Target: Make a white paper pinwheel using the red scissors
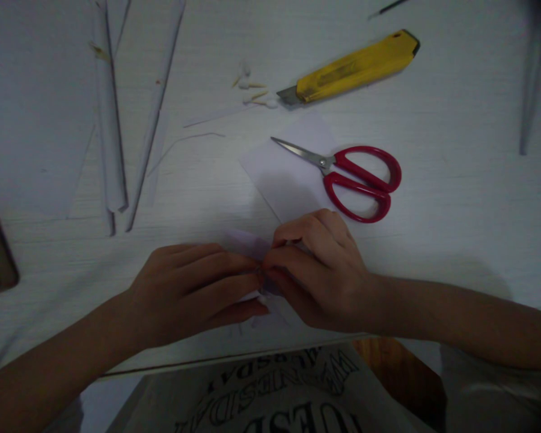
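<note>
My left hand and my right hand meet near the front edge of the table, fingertips together. Between them is a piece of white paper, mostly covered by my fingers; a corner shows above the left fingertips and more of it below. Both hands are closed in a pinch on this paper. Whether something smaller sits between the fingertips is hidden. Just beyond my right hand lies a flat white paper sheet, with red-handled scissors resting partly on it, blades nearly closed.
A yellow utility knife lies with its blade out beside several cut cotton swab tips. Rolled paper tubes and thin paper strips are at the left. A phone-like object sits at the left edge.
</note>
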`<state>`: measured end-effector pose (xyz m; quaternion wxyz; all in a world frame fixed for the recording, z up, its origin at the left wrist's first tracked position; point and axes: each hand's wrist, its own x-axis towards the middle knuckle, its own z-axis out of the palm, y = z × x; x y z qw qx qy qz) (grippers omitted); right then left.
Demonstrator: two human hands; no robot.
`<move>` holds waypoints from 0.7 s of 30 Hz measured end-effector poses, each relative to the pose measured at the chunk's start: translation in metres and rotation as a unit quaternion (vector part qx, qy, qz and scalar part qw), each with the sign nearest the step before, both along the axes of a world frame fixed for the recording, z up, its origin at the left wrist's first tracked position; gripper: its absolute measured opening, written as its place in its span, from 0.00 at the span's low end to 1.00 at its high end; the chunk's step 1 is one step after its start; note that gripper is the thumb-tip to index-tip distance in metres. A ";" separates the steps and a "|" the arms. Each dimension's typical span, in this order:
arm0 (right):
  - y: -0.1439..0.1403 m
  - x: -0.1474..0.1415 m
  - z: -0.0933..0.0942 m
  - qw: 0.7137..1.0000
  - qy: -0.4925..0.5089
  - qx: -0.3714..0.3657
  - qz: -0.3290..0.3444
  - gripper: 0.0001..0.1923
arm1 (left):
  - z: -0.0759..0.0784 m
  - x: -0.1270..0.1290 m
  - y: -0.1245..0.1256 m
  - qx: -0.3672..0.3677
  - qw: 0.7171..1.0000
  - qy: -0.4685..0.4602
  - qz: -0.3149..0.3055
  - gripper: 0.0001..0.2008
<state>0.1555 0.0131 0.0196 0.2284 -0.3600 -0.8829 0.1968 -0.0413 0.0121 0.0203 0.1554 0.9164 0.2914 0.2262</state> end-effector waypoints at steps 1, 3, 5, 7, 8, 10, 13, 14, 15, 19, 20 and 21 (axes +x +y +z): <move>0.000 0.000 0.000 1.000 0.000 0.000 -0.002 0.08 | 0.000 0.000 0.000 -0.001 1.000 0.001 -0.003 0.07; 0.000 0.000 0.000 1.000 0.000 -0.001 -0.005 0.08 | -0.001 0.000 0.001 0.001 1.000 0.002 -0.007 0.07; 0.000 0.000 0.000 1.000 0.001 -0.003 -0.006 0.07 | -0.001 0.000 0.001 0.008 1.000 0.000 -0.007 0.07; 0.000 0.000 0.000 1.000 0.000 -0.007 0.000 0.08 | 0.000 0.000 0.002 0.011 1.000 0.000 -0.005 0.06; 0.000 0.000 0.000 1.000 0.000 -0.009 0.003 0.08 | 0.000 0.001 0.002 0.011 1.000 -0.002 -0.006 0.05; 0.000 0.000 0.001 1.000 0.001 -0.013 0.004 0.08 | 0.001 0.001 0.002 0.008 1.000 -0.003 -0.007 0.06; 0.000 0.000 0.000 1.000 0.009 -0.015 -0.008 0.08 | 0.001 0.002 0.002 0.011 1.000 -0.002 -0.005 0.07; 0.000 0.001 0.000 1.000 0.012 -0.015 -0.011 0.07 | 0.001 0.002 0.002 0.010 1.000 -0.001 -0.007 0.07; 0.000 0.001 -0.001 1.000 0.017 -0.014 -0.014 0.07 | 0.001 0.002 0.002 0.013 1.000 0.000 -0.008 0.07; -0.001 0.001 -0.003 0.999 0.032 -0.010 -0.023 0.06 | 0.001 0.001 0.002 0.014 1.000 0.004 -0.013 0.06; -0.001 0.001 -0.003 0.999 0.035 -0.008 -0.024 0.06 | 0.000 0.000 0.002 0.013 1.000 0.007 -0.012 0.06; -0.001 0.001 -0.003 0.999 0.037 -0.005 -0.023 0.06 | 0.000 0.000 0.002 0.012 1.000 0.008 -0.012 0.06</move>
